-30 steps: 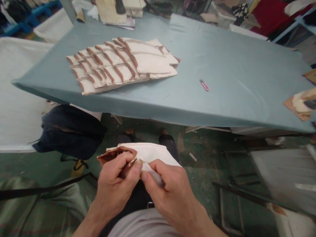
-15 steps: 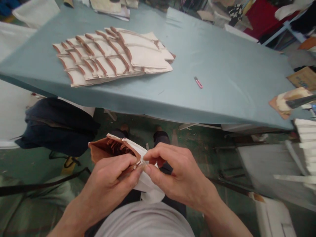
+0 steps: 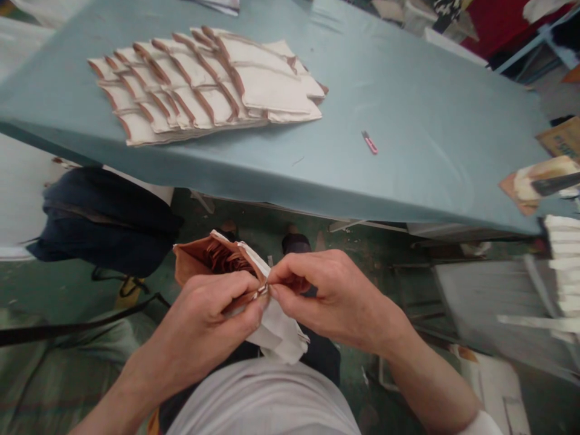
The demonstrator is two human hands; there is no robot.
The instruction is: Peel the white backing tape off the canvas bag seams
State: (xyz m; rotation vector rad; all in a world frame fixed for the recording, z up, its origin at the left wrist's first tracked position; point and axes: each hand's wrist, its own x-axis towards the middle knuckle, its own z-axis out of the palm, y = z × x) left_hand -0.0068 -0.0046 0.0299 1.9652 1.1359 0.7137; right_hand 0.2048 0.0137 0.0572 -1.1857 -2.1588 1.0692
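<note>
A white fabric pouch with brown lining (image 3: pixel 193 263) is held in front of my body, its brown inner side facing up at the left. My left hand (image 3: pixel 217 308) is closed on the folded edge, thumb and forefinger pressed together around it. Thumb and forefinger of my right hand (image 3: pixel 326 296) pinch at that same edge, right against the left fingertips. Any thread between them is too small to make out. Below the hands, the pouch's white cloth hangs down over my lap.
Overlapping rows of white pieces with brown edges (image 3: pixel 267 87) lie on the blue-covered table (image 3: pixel 421 139). Pink-handled thread snips (image 3: pixel 370 143) rest to their right. A dark blue bag (image 3: pixel 104 217) is below the table at left; a cardboard piece (image 3: pixel 562 140) is at far right.
Both hands and the pouch have shifted slightly, and my right fingertips now sit tighter against the edge. The table and its pieces appear higher in view.
</note>
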